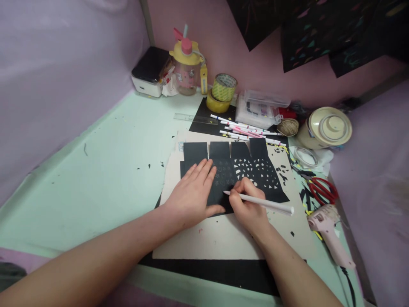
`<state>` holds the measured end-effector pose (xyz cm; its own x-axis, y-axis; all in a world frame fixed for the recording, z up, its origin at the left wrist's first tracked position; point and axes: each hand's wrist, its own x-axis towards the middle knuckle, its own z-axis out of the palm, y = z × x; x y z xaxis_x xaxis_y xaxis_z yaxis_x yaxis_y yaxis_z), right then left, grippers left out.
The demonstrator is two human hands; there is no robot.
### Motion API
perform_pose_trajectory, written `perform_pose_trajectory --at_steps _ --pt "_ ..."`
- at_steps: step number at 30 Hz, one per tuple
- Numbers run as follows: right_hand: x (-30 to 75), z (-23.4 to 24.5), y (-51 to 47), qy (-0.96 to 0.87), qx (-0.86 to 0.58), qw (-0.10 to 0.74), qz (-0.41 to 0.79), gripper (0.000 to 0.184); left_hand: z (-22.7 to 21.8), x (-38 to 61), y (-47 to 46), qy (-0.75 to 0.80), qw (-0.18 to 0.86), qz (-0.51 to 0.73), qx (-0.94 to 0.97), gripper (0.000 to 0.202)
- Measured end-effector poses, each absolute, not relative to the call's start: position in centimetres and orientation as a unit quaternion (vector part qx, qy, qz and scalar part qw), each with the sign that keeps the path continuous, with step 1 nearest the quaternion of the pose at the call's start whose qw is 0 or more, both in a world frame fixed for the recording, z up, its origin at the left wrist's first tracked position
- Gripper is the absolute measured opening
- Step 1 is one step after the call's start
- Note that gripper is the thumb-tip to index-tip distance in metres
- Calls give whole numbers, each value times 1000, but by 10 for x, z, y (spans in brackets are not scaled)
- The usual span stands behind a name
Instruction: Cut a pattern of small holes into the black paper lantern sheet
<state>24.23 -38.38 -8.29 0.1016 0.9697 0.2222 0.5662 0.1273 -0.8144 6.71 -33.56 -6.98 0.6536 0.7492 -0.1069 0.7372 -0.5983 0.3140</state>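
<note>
My left hand [194,191] lies flat, fingers stretched out, pressing on a black paper sheet [220,155] that has several flaps along its top and small cut-out patterns. My right hand [247,204] is closed around a white pen-shaped craft tool [271,204], its tip touching the black paper just right of my left thumb. The paper rests on a beige board [223,238] over a larger black sheet.
Several white markers [246,130], two tape rolls [222,91], a clear plastic box [260,108], a twine ball [287,126] and a lidded pot [329,125] stand behind. Red scissors [322,189] and a pink glue gun [329,232] lie at right. A drink bottle [185,68] stands in the corner.
</note>
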Motion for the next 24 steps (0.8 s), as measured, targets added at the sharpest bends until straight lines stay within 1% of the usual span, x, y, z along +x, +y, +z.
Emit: perform_pose_trajectory --at_steps 8,13,19,24 --pt "243 -83 -384 -628 -606 431 231 23 -70 67 -336 417 168 22 893 98" --pt "242 -81 -385 -640 -610 400 242 18 -70 67 -336 418 163 18 893 98" --pt "242 -81 -385 -641 -614 388 246 19 -72 67 -336 415 157 35 896 96" --pt "242 -82 -384 -634 -618 406 226 21 -71 67 -335 417 163 20 894 98"
